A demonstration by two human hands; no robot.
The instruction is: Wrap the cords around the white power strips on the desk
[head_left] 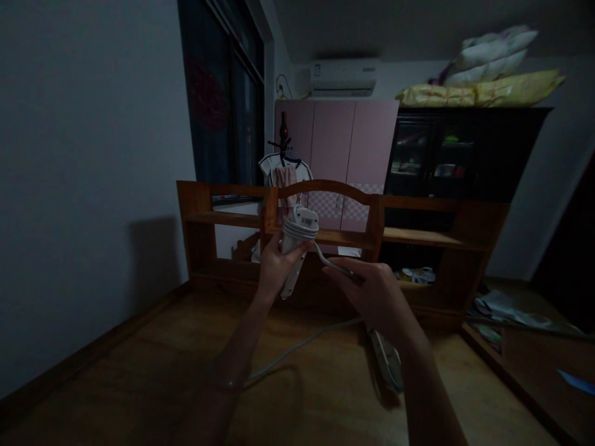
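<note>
Above the wooden surface [162,378], our left hand [272,266] grips a tilted white power strip [292,282], its upper part wrapped in loops of cord [300,231]; further right, our right hand [369,285] pinches the cord's loose run. Below that hand lies what looks like another strip [387,359]. We judge winding is in hand; the next turn calls for light tension and a steady left grip.
</note>
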